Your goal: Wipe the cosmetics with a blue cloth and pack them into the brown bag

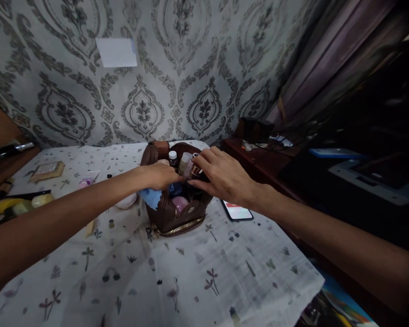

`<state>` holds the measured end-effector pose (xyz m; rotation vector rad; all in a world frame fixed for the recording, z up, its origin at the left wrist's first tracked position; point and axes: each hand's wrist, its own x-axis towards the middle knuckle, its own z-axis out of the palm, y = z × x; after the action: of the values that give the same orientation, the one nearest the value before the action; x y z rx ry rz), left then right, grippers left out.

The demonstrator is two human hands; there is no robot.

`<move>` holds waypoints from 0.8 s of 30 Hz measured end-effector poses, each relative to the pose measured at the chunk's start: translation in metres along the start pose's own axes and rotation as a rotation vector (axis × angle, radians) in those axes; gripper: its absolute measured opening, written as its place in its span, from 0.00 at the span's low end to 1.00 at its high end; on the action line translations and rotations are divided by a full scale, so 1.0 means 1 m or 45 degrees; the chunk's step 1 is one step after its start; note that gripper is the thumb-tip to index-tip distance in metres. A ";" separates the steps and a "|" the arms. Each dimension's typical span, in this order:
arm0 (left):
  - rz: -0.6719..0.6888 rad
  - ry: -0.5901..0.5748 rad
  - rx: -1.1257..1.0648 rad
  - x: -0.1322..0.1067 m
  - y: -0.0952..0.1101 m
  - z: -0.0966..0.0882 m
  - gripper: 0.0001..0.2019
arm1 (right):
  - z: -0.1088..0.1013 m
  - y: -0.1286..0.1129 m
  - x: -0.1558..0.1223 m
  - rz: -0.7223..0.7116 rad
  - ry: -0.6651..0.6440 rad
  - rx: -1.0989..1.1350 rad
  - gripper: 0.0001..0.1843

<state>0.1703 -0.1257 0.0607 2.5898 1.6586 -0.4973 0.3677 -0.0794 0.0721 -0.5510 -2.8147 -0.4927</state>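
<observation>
A brown handbag [170, 220] with a gold zip stands open on the cloth-covered table, packed with small items. My left hand [162, 176] reaches into its left side, fingers bent together and their tips partly hidden among the contents. From the right, my right hand [223, 175] curls its fingers round a small bottle with a copper-coloured band [195, 170] at the bag's opening. Near the hands are a white-capped dark bottle [172, 159] and a pale tube [184, 162]. A pink round item [180, 204] lies lower in the bag, and light blue fabric [152, 198] hangs over its left edge.
A lit phone [237, 211] lies right of the bag. A round compact [127, 201] is to its left, with a palette [47, 170] and several cosmetics farther left. Beyond the patterned tablecloth [177, 272], a dark red surface [259, 159] holds cables. A patterned wall rises behind.
</observation>
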 end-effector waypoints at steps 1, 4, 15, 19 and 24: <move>-0.014 -0.019 0.039 0.000 0.001 0.000 0.25 | 0.001 -0.001 -0.001 0.010 0.008 0.000 0.25; -0.068 -0.005 0.101 0.000 0.004 -0.002 0.26 | 0.005 -0.002 -0.003 0.047 0.048 0.035 0.36; -0.065 0.236 -0.119 -0.015 0.008 -0.018 0.14 | 0.032 0.006 -0.015 0.239 0.127 0.364 0.34; -0.068 0.252 -0.216 -0.011 0.013 -0.015 0.12 | 0.035 0.002 -0.020 0.331 0.078 0.642 0.36; -0.066 0.292 -0.249 0.004 0.017 -0.008 0.16 | 0.027 -0.007 -0.020 0.483 -0.069 0.812 0.39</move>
<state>0.1895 -0.1278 0.0644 2.5436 1.7422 -0.0352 0.3781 -0.0822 0.0397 -0.9131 -2.5986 0.4794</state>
